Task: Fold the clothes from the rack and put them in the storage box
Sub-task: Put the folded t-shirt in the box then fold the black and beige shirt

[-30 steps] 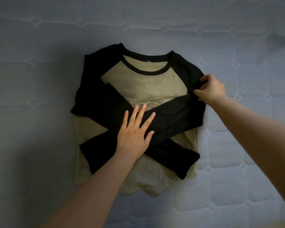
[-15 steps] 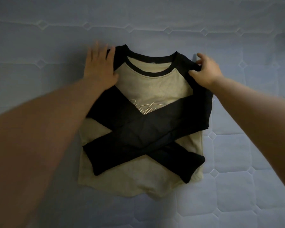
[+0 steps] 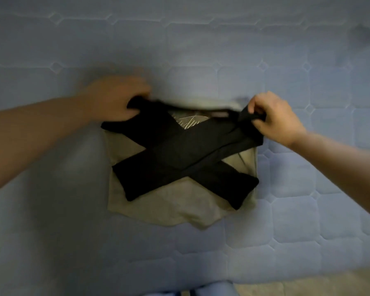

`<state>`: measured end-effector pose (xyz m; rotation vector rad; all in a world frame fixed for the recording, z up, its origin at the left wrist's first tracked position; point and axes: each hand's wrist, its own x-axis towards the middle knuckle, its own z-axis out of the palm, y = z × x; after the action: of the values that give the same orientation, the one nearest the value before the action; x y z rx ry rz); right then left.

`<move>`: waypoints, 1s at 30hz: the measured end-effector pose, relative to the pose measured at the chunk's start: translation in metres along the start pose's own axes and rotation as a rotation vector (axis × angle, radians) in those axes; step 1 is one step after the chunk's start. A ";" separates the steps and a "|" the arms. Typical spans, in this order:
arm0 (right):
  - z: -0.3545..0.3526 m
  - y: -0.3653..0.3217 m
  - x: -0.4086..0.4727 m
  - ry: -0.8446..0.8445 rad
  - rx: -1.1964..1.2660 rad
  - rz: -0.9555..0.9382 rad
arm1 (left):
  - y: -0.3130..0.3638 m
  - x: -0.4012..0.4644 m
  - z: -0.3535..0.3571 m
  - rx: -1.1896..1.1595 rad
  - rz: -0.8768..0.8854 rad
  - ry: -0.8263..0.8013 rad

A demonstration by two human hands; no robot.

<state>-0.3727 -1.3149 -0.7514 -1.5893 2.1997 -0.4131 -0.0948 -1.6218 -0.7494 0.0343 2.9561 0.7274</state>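
A blue quilted mattress (image 3: 308, 221) filled almost the whole view. Its surface carried stitched seams forming rounded rectangular panels with small diamond shapes at the junctions. A dark smudge (image 3: 363, 35) marked the fabric at the far right. Light was dim and uneven, brighter near the centre and darker toward the left and far edges. At the near right, a strip of tan floor (image 3: 318, 283) showed beyond the mattress edge.
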 end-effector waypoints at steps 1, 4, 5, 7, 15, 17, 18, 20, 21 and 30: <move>0.003 -0.006 -0.016 -0.051 -0.020 -0.068 | 0.010 -0.015 0.005 0.077 0.070 -0.056; 0.020 -0.020 -0.056 -0.199 -0.110 -0.234 | 0.043 -0.052 0.032 0.226 0.224 -0.142; 0.026 -0.024 -0.069 -0.241 -0.128 -0.257 | 0.055 -0.064 0.042 0.232 0.262 -0.173; 0.039 -0.031 -0.093 -0.313 -0.145 -0.276 | 0.071 -0.083 0.065 0.261 0.307 -0.228; 0.071 -0.050 -0.158 -0.595 -0.140 -0.293 | 0.121 -0.142 0.117 0.190 0.257 -0.569; 0.075 -0.054 -0.164 -0.604 -0.169 -0.307 | 0.124 -0.144 0.123 0.144 0.102 -0.741; 0.074 -0.056 -0.163 -0.555 -0.157 -0.307 | 0.124 -0.141 0.122 0.080 0.070 -0.698; 0.070 -0.063 -0.151 -0.355 -0.161 -0.287 | 0.121 -0.131 0.117 -0.014 0.044 -0.366; 0.068 -0.066 -0.141 -0.240 -0.187 -0.247 | 0.115 -0.123 0.114 0.003 0.013 -0.159; 0.057 -0.053 -0.057 -0.390 -0.275 0.449 | 0.045 -0.086 0.085 0.199 -0.579 -0.151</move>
<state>-0.2856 -1.2773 -0.7694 -1.1158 2.2678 0.3157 -0.0007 -1.5465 -0.7960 -0.6848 2.6627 0.3306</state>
